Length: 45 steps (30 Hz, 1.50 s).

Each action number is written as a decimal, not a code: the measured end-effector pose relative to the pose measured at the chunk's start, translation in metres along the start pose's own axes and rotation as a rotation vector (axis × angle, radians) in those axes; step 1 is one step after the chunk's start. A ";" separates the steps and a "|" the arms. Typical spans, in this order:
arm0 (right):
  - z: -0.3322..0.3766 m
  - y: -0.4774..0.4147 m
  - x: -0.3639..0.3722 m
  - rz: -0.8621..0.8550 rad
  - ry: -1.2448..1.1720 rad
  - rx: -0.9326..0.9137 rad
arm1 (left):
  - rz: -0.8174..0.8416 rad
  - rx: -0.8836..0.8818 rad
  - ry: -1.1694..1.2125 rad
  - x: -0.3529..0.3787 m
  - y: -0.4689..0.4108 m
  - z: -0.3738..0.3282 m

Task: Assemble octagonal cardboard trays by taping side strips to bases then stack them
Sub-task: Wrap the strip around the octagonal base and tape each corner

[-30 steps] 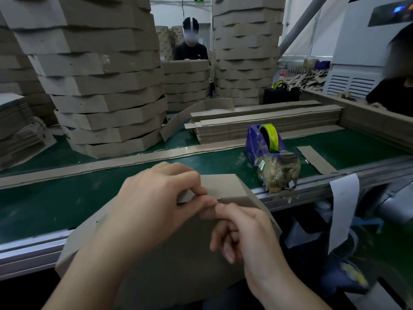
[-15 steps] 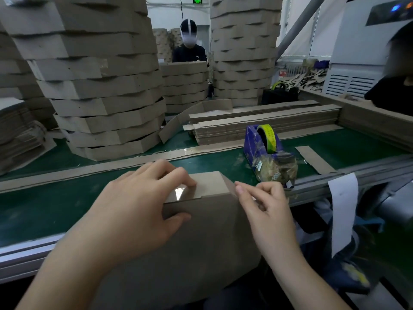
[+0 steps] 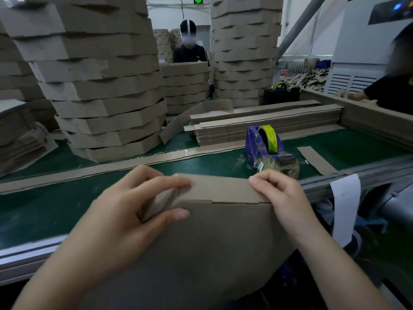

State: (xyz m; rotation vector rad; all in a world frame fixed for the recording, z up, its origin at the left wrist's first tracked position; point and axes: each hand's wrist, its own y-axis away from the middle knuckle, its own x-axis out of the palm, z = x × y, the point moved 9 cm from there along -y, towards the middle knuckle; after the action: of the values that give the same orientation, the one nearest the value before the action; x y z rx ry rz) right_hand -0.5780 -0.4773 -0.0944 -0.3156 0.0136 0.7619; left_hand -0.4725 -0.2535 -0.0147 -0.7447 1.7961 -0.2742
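Both hands are on the work at the near edge of the belt (image 3: pixel 44 209). Base (image 3: pixel 201 253) is held tilted up, flat face toward the camera, lower part dropping below the rail (image 3: pixel 368 173). Its top edge runs left-right. Strip (image 3: pixel 225 186) sits along that top edge, long axis left-right, flat face leaning back toward the far side. Seam between strip and base shows as a thin stepped line. Left end of the strip bends round the base's corner, down and left.

Left hand (image 3: pixel 125 222) grips that bent corner: fingers over the strip's outer face, thumb pressed on the base just below the seam. Right hand (image 3: pixel 281 195) has its fingers curled over the strip's right end at the base's upper right corner. Thumb hidden; can't tell if tape is in the pinch.

Dispenser (image 3: pixel 266 148), purple with a yellow-green roll, stands on the belt just beyond the right hand, roll edge-on to the camera. Pile (image 3: pixel 263 126) of flat strips lies farther back, long axis left-right. Loose strip (image 3: pixel 89 171) lies flat across the belt, also left-right. Stack (image 3: pixel 100 86) of trays stands far left. White tag (image 3: pixel 344 209) hangs from the rail at right. One person (image 3: pixel 190 50) stands far back between stacks.
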 end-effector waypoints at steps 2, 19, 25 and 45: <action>-0.001 0.001 0.009 0.014 0.009 0.001 | 0.031 -0.023 0.016 0.004 0.002 0.007; 0.014 -0.006 0.016 0.060 0.107 -0.072 | 0.161 0.144 -0.291 0.035 -0.022 -0.028; -0.011 -0.066 -0.093 -0.447 0.590 0.233 | 0.161 0.147 -0.280 0.035 -0.022 -0.029; -0.040 -0.032 -0.108 -0.516 0.454 0.179 | 0.111 0.167 -0.263 0.034 -0.025 -0.029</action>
State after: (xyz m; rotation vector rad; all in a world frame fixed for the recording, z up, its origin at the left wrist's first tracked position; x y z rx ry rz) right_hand -0.6309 -0.5833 -0.1100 -0.2984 0.4118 0.1642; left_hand -0.4964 -0.2985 -0.0179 -0.5347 1.5381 -0.2377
